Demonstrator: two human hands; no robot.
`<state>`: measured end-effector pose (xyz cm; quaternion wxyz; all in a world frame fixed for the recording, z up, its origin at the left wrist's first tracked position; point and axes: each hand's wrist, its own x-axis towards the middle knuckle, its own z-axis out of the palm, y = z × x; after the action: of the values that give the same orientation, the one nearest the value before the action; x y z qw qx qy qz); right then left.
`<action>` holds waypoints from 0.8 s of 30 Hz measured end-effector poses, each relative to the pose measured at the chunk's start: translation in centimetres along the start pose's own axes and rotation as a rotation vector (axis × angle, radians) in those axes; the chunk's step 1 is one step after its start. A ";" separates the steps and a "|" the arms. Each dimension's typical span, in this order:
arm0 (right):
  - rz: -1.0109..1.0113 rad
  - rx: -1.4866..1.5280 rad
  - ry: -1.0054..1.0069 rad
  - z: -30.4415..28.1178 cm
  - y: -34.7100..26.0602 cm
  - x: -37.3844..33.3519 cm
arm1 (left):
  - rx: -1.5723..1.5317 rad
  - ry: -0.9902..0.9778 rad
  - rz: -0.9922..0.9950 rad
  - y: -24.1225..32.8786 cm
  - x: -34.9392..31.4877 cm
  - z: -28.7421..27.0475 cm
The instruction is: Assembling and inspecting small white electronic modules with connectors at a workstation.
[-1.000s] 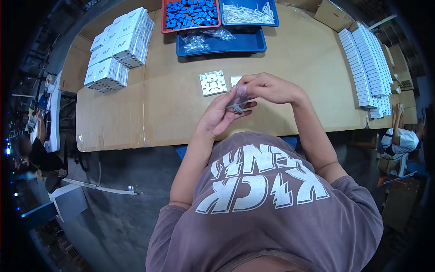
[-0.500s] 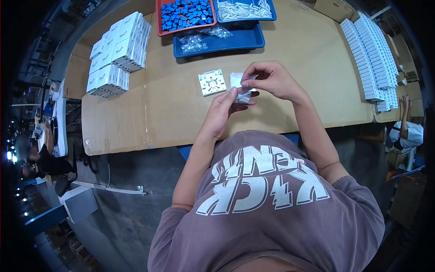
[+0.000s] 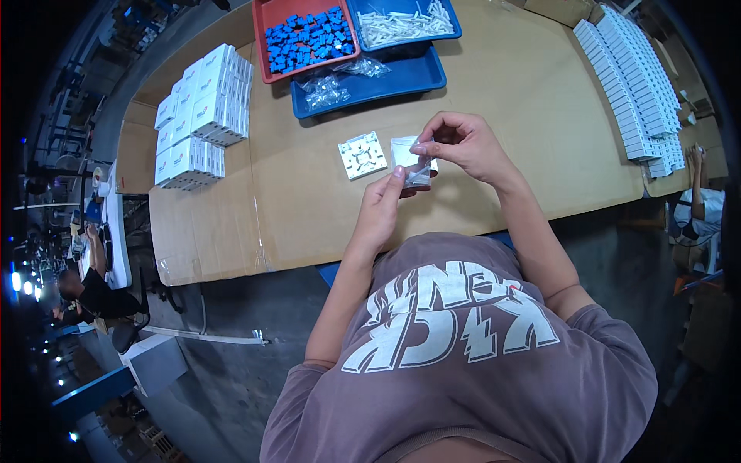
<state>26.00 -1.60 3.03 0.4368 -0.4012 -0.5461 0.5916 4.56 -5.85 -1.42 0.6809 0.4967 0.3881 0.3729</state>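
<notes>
In front of my chest, my two hands work together on a small clear plastic bag (image 3: 417,177). My left hand (image 3: 378,210) grips its lower left part between thumb and fingers. Above it, my right hand (image 3: 465,148) has thumb and index finger pinched together at the upper edge of the bag. Something slim and white seems to show through the plastic, too small to make out. To the left of the bag lies a square white plastic plate (image 3: 362,156) with a raised pattern. Another flat white piece (image 3: 402,145) shows just behind the bag, partly covered by it.
At the back stand a red tray (image 3: 262,62) of blue parts, a blue tray (image 3: 455,21) of white sticks and a blue tray (image 3: 401,86) with clear bags. Stacked white boxes (image 3: 202,100) rise at left, more boxes (image 3: 629,92) at right. Other people sit at both sides.
The whole view has shifted, so the trays and table sit lower in the picture. Both hands keep hold of the bag, which is now turned flatter, with the right hand's pinch at its upper edge.
</notes>
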 end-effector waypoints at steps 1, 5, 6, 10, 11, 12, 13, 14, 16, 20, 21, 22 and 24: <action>0.003 -0.001 0.005 0.1 0.1 0.1 | 0.017 0.006 0.004 -0.3 0.1 -0.2; 0.009 0.062 0.020 0.6 0.2 0.2 | 0.028 0.037 0.025 -0.5 0.2 -0.4; 0.034 0.098 0.036 0.7 -0.2 0.2 | 0.024 0.043 0.021 -0.4 0.2 -0.5; 0.083 0.120 0.062 0.7 0.8 1.1 | -0.026 0.134 0.024 -0.5 0.2 -0.6; 0.085 0.122 0.059 0.8 1.3 1.3 | -0.031 0.216 0.049 -0.5 0.3 -0.5; 0.067 0.114 0.050 0.8 1.7 1.5 | -0.031 0.218 0.048 -0.3 0.5 -0.5; 0.048 0.107 0.040 0.7 2.0 1.7 | -0.021 0.288 0.150 0.2 0.7 -0.4; 0.049 0.108 0.040 0.7 2.0 1.9 | -0.011 0.358 0.252 0.4 1.0 -0.4; 0.036 0.090 0.040 1.2 2.2 2.0 | -0.022 0.401 0.267 0.4 1.3 -0.8; 0.072 0.152 0.069 1.9 1.9 2.5 | 0.008 0.517 0.287 0.1 1.9 -1.3; 0.085 0.173 0.073 2.0 1.8 2.5 | 0.019 0.536 0.282 0.2 2.1 -1.3; 0.099 0.195 0.076 2.0 1.7 2.5 | 0.021 0.534 0.282 0.3 2.2 -1.3; 0.093 0.214 0.092 2.2 2.0 2.6 | 0.006 0.507 0.305 0.8 2.4 -1.1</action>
<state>22.95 0.14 1.21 0.4739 -0.4037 -0.4399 0.6472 4.48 -3.08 -1.26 0.4967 0.4425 0.4678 0.5820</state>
